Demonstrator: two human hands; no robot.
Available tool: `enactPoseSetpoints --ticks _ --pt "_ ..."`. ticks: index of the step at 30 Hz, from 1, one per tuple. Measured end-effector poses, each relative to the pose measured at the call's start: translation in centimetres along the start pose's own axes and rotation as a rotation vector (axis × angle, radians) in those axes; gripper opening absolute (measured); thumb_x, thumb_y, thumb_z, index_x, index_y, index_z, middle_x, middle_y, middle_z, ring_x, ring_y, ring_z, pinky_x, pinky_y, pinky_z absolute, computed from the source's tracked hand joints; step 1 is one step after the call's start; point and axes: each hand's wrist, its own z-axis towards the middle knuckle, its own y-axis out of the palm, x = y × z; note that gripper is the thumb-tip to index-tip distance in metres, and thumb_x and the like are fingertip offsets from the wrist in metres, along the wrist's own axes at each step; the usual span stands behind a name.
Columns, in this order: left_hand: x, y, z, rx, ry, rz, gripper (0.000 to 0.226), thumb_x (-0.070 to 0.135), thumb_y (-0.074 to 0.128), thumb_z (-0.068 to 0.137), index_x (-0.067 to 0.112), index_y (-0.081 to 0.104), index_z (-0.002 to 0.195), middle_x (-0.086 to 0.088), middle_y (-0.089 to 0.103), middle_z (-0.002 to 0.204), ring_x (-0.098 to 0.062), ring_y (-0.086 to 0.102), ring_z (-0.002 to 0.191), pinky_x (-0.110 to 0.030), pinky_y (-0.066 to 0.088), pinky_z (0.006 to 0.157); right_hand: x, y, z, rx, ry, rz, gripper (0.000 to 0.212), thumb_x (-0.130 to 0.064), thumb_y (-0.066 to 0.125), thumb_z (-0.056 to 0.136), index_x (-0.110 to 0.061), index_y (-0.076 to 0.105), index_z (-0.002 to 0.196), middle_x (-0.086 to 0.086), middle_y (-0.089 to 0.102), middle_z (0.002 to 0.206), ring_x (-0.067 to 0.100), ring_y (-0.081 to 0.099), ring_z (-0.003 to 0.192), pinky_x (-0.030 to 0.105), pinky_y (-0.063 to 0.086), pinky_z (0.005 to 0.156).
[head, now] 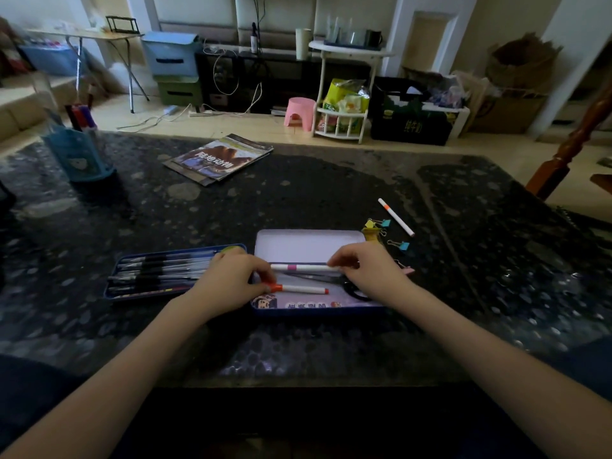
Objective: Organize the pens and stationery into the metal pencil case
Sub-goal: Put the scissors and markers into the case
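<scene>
Loading markers into the open metal pencil case [311, 241] at the near edge of the dark table [298, 190]. Right hand [371, 271] pinches the pink-banded marker [299, 267] by its right end, held level over the case above the scissors [318, 278]. Left hand [231, 283] pinches the cap end of the orange marker [299, 288] — already lying inside. Pen tray [159, 273] sits just left, full. Next, probably: lower the pink one parallel, then fetch the loose marker [395, 217] and binder clips [381, 226] beside the case.
</scene>
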Motion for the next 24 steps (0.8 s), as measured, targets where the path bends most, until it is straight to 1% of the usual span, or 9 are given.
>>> enactPoseSetpoints --ticks 2,5,7,9,14,17,19,21,24 --pt "-0.2 -0.1 0.1 -0.026 -0.008 -0.027 0.004 0.045 0.065 0.081 0.045 0.061 0.081 0.023 0.050 0.071 -0.005 0.041 0.083 -0.029 0.030 0.072 -0.1 0.1 0.0 -0.014 -0.004 -0.010 0.025 -0.001 0.060 0.086 -0.016 0.073 0.102 -0.004 0.071 0.102 0.003 0.059 0.089 0.020 0.048 0.092" --pt "-0.5 -0.3 0.2 -0.076 -0.017 -0.073 0.003 0.047 0.067 0.079 0.045 0.066 0.081 0.020 0.058 0.076 -0.005 0.047 0.084 -0.034 0.043 0.077 -0.5 0.4 -0.1 -0.035 -0.024 0.012 0.024 -0.001 0.061 0.086 -0.015 0.073 0.102 -0.002 0.071 0.102 0.004 0.060 0.090 0.017 0.046 0.090" --pt "-0.5 -0.6 0.2 -0.095 -0.012 -0.106 0.009 0.046 0.067 0.078 0.040 0.071 0.085 0.018 0.061 0.077 -0.004 0.053 0.080 -0.038 0.050 0.077 -0.8 0.7 -0.1 -0.048 -0.020 0.016 0.024 -0.002 0.060 0.087 -0.015 0.073 0.103 -0.001 0.071 0.104 0.007 0.062 0.092 0.021 0.048 0.093" --pt "-0.3 -0.8 0.0 -0.084 -0.016 -0.128 0.011 0.041 0.069 0.078 0.036 0.073 0.086 0.017 0.062 0.078 -0.003 0.056 0.077 -0.036 0.052 0.074 -0.8 0.9 -0.1 -0.062 -0.011 0.005 0.025 -0.002 0.059 0.088 -0.015 0.073 0.103 0.000 0.071 0.104 0.007 0.061 0.092 0.023 0.048 0.094" --pt "0.1 -1.2 -0.1 0.025 -0.077 -0.207 0.008 0.025 0.069 0.081 0.027 0.073 0.087 0.019 0.059 0.076 0.000 0.056 0.076 -0.022 0.045 0.072 -1.1 1.1 -0.4 -0.082 0.005 -0.020 0.023 -0.004 0.058 0.089 -0.015 0.074 0.102 -0.001 0.071 0.105 0.005 0.060 0.091 0.020 0.046 0.093" --pt "0.0 -1.1 0.0 0.064 -0.052 -0.164 0.014 0.027 0.068 0.081 0.027 0.072 0.094 0.016 0.061 0.085 -0.002 0.054 0.081 -0.027 0.048 0.078 -1.4 1.5 -0.5 -0.095 -0.003 -0.008 0.021 -0.008 0.061 0.089 -0.016 0.074 0.102 -0.001 0.072 0.102 0.007 0.063 0.090 0.023 0.049 0.093" --pt "-0.2 -0.9 0.1 0.024 -0.029 -0.124 0.017 0.037 0.068 0.079 0.033 0.071 0.095 0.017 0.063 0.088 -0.003 0.052 0.086 -0.033 0.049 0.080 -1.5 1.7 -0.4 -0.132 -0.008 -0.017 0.020 -0.009 0.060 0.089 -0.017 0.074 0.102 -0.001 0.072 0.101 0.008 0.063 0.088 0.022 0.049 0.091" --pt "-0.2 -0.6 0.0 -0.022 -0.020 -0.059 0.015 0.044 0.067 0.079 0.039 0.071 0.093 0.016 0.063 0.086 -0.006 0.047 0.088 -0.032 0.046 0.078 -1.5 1.8 -0.2 -0.154 -0.026 -0.041 0.021 -0.008 0.059 0.090 -0.017 0.075 0.100 -0.001 0.069 0.101 0.011 0.061 0.091 0.020 0.046 0.088" --pt "-0.1 -0.5 0.0 -0.023 -0.019 -0.018 0.011 0.041 0.066 0.081 0.042 0.071 0.092 0.017 0.060 0.080 -0.008 0.046 0.087 -0.029 0.041 0.074 -1.1 1.4 0.1 -0.119 -0.085 -0.053 0.023 -0.003 0.058 0.088 -0.015 0.076 0.096 0.000 0.063 0.099 0.012 0.056 0.089 0.019 0.041 0.083"
